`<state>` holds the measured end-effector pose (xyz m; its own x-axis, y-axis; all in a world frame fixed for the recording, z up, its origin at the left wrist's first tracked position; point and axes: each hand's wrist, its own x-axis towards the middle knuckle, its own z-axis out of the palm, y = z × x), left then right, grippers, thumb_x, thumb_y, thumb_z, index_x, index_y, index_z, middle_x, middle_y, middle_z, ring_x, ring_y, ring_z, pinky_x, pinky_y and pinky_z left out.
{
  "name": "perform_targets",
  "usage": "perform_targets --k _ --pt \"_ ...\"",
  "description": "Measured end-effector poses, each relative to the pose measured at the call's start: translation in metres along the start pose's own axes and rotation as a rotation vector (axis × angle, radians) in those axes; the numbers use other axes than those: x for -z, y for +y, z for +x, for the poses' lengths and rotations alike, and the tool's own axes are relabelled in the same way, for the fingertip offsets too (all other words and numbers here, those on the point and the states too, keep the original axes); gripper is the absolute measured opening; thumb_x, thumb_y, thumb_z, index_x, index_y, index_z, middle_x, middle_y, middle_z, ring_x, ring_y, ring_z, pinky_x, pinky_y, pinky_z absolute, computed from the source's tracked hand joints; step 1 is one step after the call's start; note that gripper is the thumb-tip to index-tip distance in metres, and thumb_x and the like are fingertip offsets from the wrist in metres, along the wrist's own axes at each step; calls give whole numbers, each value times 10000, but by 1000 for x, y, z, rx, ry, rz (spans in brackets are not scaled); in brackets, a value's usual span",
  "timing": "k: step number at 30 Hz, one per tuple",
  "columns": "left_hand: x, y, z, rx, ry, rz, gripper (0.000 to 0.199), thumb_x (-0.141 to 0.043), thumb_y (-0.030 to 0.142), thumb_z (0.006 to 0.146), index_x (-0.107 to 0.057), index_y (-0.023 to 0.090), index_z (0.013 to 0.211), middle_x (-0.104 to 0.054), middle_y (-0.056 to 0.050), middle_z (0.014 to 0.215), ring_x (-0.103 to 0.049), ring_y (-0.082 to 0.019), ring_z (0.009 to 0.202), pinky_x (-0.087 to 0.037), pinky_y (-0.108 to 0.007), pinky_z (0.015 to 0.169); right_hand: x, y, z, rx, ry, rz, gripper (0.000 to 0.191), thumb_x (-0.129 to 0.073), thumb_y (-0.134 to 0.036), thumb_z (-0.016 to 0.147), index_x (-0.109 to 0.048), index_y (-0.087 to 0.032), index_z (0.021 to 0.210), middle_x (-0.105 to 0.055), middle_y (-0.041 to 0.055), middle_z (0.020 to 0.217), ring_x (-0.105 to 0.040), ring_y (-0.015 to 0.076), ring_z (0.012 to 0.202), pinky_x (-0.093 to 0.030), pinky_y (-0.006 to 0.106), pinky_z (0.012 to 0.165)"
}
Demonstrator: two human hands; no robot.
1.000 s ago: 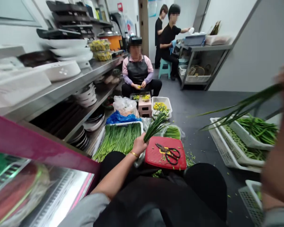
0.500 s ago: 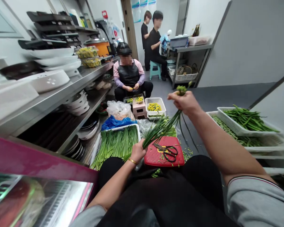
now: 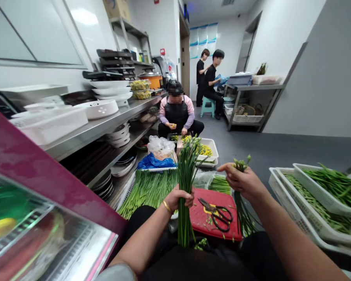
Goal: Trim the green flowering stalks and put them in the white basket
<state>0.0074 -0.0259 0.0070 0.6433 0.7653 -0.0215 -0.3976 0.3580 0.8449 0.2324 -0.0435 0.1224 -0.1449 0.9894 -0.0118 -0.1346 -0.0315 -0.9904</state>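
My left hand (image 3: 179, 198) is wrapped round a thick bunch of flowering chives (image 3: 186, 164), held upright with the buds on top and the cut stems down. My right hand (image 3: 248, 183) grips a smaller bunch of flowering chives (image 3: 243, 218) near its buds, its stems hanging down; the index finger points out to the left. Between the two hands, black-handled scissors (image 3: 218, 214) lie on a red stool top (image 3: 198, 218) scattered with small green bits. On the left, a white basket (image 3: 125, 195) holds many long chives (image 3: 155, 187) under a blue plastic bag (image 3: 156, 160).
White baskets (image 3: 308, 205) of green beans and peppers stand at the right. A co-worker (image 3: 177, 111) crouches ahead beside yellow flowers (image 3: 205, 150). Two more people are farther back near a steel table (image 3: 251, 88). A steel shelf (image 3: 105, 119) with dishes runs along the left.
The left hand's bunch has turned from slanting to upright, and the right hand's stems have come apart from it. The right hand is lower and farther right in view. The view has tilted upward.
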Motion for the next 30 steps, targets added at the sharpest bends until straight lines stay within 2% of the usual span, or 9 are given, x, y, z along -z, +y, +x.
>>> perform_targets --k 3,7,11,14,16,22,25,30 --pt "-6 6 -4 0 -13 25 327 -710 278 514 -529 151 754 -445 69 430 -377 -71 338 -289 -223 407 -23 9 11 -22 20 73 534 -809 -564 509 -632 -150 794 -232 -127 390 -171 22 336 -70 187 345" --pt "-5 8 -6 11 -22 25 333 -712 298 505 -514 162 735 -438 70 416 -364 -74 327 -292 -230 405 -43 12 22 -4 37 119 520 -829 -474 499 -614 -154 848 -281 -128 397 -191 22 331 -93 190 342" --pt "-1 5 -8 11 -79 21 332 -720 317 525 -521 152 734 -457 62 426 -366 -70 313 -312 -236 403 -53 16 33 28 74 129 451 -809 -497 527 -574 -168 726 -249 -124 403 -169 18 335 -70 209 339" --pt "2 1 -8 -5 -127 21 326 -725 305 531 -549 133 744 -479 49 430 -384 -75 312 -321 -239 392 -53 20 38 107 114 100 429 -807 -491 531 -530 -178 624 -248 -114 401 -166 17 347 -70 222 347" --pt "5 -1 -9 1 -140 21 348 -726 301 543 -576 118 799 -489 47 428 -393 -79 313 -323 -237 384 -51 22 40 150 136 59 400 -800 -473 544 -543 -177 626 -267 -108 405 -175 22 361 -87 225 359" --pt "11 -5 -10 53 -108 110 496 -765 353 578 -597 90 963 -596 -1 525 -478 -94 360 -335 -221 393 -44 20 41 208 173 -146 342 -781 -429 580 -566 -163 600 -336 -83 428 -251 39 405 -157 234 392" --pt "9 -6 -10 49 -117 126 522 -788 372 563 -606 87 961 -634 -30 580 -500 -97 389 -341 -220 400 -44 19 41 218 169 -121 353 -773 -432 586 -534 -172 590 -339 -84 429 -255 40 403 -166 230 390" --pt "1 -6 -9 72 -84 78 525 -810 330 540 -611 80 956 -590 8 555 -484 -80 415 -346 -220 436 -39 26 51 187 152 -85 383 -770 -448 588 -503 -173 597 -295 -102 422 -222 26 377 -155 214 373"
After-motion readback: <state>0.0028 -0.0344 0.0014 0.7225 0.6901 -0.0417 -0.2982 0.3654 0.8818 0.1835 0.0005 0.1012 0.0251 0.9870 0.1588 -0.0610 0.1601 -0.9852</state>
